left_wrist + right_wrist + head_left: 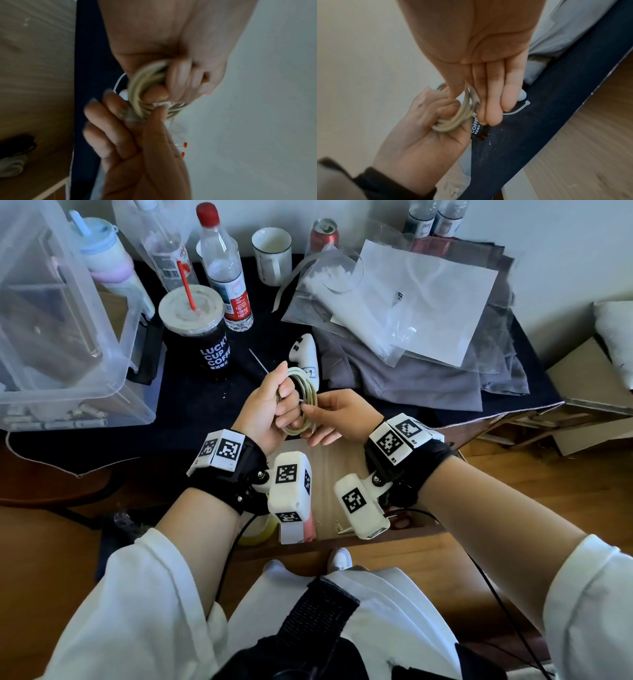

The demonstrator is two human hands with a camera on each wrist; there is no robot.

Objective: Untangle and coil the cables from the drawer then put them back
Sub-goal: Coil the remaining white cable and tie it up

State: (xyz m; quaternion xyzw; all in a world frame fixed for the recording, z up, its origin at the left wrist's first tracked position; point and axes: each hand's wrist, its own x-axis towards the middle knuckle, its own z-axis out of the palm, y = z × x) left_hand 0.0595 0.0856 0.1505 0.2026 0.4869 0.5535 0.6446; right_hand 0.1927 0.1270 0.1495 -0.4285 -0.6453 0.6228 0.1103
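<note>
I see my left hand point(265, 405) gripping the coiled cable point(300, 398), right hand point(337, 414) pinching its loops. Coiling looks nearly done; securing it and returning it to the drawer point(337, 467) remain.

We see a bench point(191, 402) under dark cloth carrying a clear storage bin point(68, 337), coffee cup point(197, 333), water bottle point(224, 268), white mug point(272, 254), grey fabric point(411, 374) and plastic bags point(404, 302).

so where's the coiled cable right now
In the head view the coiled cable is off the table at centre frame, held up between both hands: the left hand grips the loops, the right hand pinches them, just in front of the white controller.
</note>
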